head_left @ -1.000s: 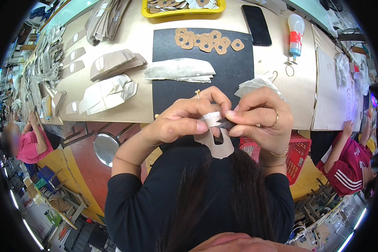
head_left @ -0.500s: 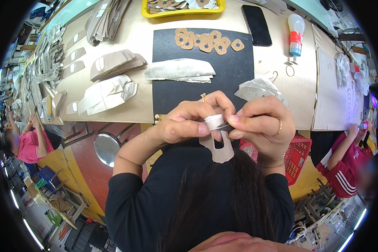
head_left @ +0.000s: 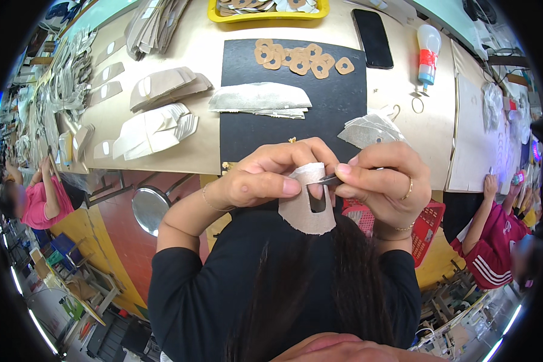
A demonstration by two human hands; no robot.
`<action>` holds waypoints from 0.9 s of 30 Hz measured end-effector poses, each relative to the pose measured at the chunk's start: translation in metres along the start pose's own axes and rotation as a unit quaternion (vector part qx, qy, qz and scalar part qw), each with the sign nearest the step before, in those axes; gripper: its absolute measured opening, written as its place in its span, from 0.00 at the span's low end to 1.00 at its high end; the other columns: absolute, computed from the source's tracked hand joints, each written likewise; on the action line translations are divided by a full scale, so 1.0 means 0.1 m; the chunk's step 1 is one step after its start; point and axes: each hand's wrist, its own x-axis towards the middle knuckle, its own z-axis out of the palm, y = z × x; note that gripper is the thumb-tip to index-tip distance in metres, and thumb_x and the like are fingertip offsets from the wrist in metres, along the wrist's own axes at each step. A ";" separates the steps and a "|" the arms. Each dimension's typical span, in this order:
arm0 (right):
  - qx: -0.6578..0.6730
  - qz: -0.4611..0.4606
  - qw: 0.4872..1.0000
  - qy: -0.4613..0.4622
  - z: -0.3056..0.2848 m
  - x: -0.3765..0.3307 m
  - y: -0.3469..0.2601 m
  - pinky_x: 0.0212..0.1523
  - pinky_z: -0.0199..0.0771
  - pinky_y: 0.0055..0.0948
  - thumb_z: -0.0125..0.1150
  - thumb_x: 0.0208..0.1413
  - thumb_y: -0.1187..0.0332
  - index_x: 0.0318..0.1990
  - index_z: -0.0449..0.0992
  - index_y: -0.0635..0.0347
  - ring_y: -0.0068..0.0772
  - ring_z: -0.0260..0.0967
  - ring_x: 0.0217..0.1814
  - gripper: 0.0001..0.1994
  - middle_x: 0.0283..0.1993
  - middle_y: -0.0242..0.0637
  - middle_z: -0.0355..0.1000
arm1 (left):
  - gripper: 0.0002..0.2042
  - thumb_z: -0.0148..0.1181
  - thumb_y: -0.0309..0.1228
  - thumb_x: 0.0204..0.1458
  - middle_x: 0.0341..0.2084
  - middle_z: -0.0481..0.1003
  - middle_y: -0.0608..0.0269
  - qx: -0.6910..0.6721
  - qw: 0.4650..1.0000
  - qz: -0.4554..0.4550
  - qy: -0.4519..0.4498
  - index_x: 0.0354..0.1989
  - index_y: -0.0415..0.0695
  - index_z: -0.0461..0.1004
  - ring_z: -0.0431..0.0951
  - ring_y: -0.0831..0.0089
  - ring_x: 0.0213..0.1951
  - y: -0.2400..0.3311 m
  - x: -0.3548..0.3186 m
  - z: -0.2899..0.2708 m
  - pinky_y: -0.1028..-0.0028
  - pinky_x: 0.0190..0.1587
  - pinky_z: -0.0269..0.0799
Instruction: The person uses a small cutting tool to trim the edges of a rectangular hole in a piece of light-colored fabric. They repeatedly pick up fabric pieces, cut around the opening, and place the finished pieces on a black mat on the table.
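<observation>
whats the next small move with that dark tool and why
I'd probably guide the dark tool lightly along the upper end of the slot, since the right hand holds its tip there and the left hand grips the pale piece alongside.

Yellow plastic tray (head_left: pixel 270 17) cut off by the upper edge.
The right hand (head_left: pixel 392 186) hides part of the slim dark tool (head_left: pixel 329 180); the right forearm (head_left: pixel 393 241) covers some of the red perforated plastic basket (head_left: pixel 427 224); the maroon-shirted person (head_left: pixel 490 246) at right has a blurred head (head_left: pixel 527 253).
</observation>
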 end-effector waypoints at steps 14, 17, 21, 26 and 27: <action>-0.008 -0.005 1.000 0.013 0.00 -0.01 -0.05 0.24 0.70 0.22 0.77 0.35 0.66 0.36 0.85 0.51 0.26 0.73 0.26 0.15 0.30 0.27 0.74 | 0.10 0.54 0.32 0.54 0.48 0.68 0.46 -0.050 0.998 -0.017 -0.030 0.39 0.39 0.74 0.76 0.51 0.46 -0.03 -0.04 0.00 0.57 0.50 0.75; -0.002 -0.004 1.000 0.015 0.01 -0.01 -0.06 0.24 0.70 0.22 0.77 0.35 0.66 0.36 0.85 0.51 0.25 0.73 0.26 0.15 0.29 0.27 0.74 | 0.10 0.54 0.32 0.54 0.47 0.68 0.46 -0.062 0.997 -0.021 -0.031 0.40 0.39 0.73 0.76 0.51 0.46 -0.03 -0.06 0.00 0.57 0.49 0.74; -0.002 0.006 1.000 0.018 0.01 0.00 -0.08 0.23 0.70 0.22 0.78 0.35 0.67 0.36 0.85 0.51 0.25 0.73 0.26 0.15 0.29 0.27 0.73 | 0.13 0.53 0.31 0.54 0.48 0.68 0.54 -0.068 0.996 -0.029 -0.049 0.45 0.37 0.72 0.69 0.66 0.53 -0.02 -0.07 -0.02 0.67 0.59 0.60; -0.029 -0.020 0.999 0.002 -0.02 0.02 -0.09 0.24 0.68 0.22 0.77 0.34 0.67 0.35 0.85 0.53 0.25 0.72 0.26 0.15 0.29 0.28 0.73 | 0.14 0.53 0.31 0.55 0.48 0.69 0.55 -0.029 0.998 -0.032 -0.050 0.46 0.36 0.72 0.69 0.66 0.53 0.01 -0.08 -0.02 0.67 0.59 0.59; -0.035 -0.029 0.999 -0.003 -0.03 0.02 -0.08 0.24 0.66 0.22 0.77 0.33 0.66 0.34 0.84 0.56 0.25 0.71 0.26 0.16 0.29 0.30 0.73 | 0.14 0.53 0.32 0.55 0.48 0.69 0.55 -0.026 0.998 -0.038 -0.049 0.46 0.36 0.72 0.69 0.67 0.53 0.02 -0.08 -0.02 0.67 0.59 0.59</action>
